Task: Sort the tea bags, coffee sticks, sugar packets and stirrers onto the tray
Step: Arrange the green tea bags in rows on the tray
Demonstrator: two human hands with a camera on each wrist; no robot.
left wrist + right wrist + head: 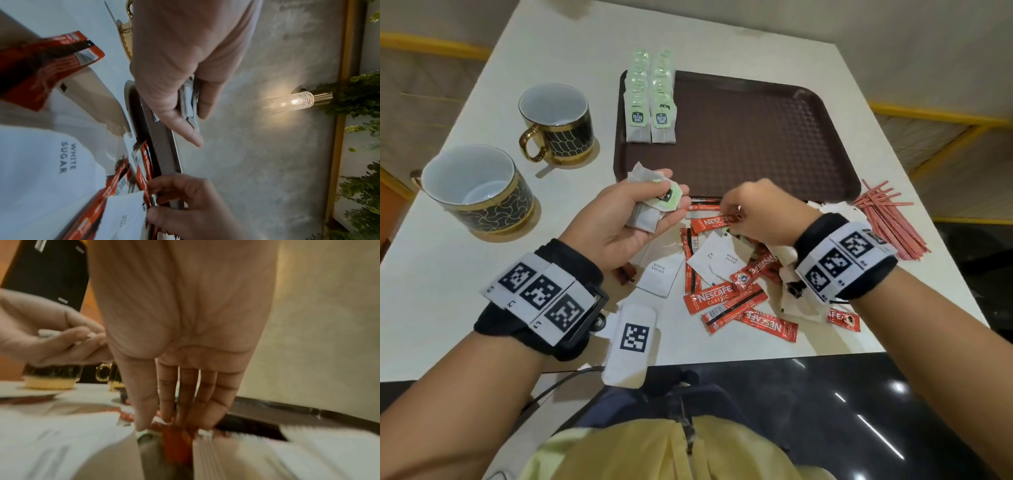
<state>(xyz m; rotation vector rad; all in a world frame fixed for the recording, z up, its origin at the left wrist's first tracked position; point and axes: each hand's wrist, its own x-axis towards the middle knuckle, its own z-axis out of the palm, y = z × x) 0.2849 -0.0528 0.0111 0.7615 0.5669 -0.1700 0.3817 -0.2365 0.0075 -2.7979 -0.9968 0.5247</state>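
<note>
My left hand (664, 209) is palm up and grips a small bunch of tea bags (643, 219) just in front of the brown tray (756, 137). Two rows of tea bags (650, 102) lie along the tray's left side. My right hand (729, 209) reaches into the pile by the tray's near edge and pinches the end of a red coffee stick (714, 223). In the left wrist view, its fingers (162, 186) close on the coffee stick (145, 183). More coffee sticks (722, 301) and white sugar packets (659, 274) lie mixed below. Red stirrers (890, 219) sit in a heap at the right.
Two black-and-gold mugs (558, 123) (476, 188) stand left of the tray. The white table's (448, 291) front edge is close behind the pile, and its right edge runs just past the stirrers. Most of the tray's surface is bare.
</note>
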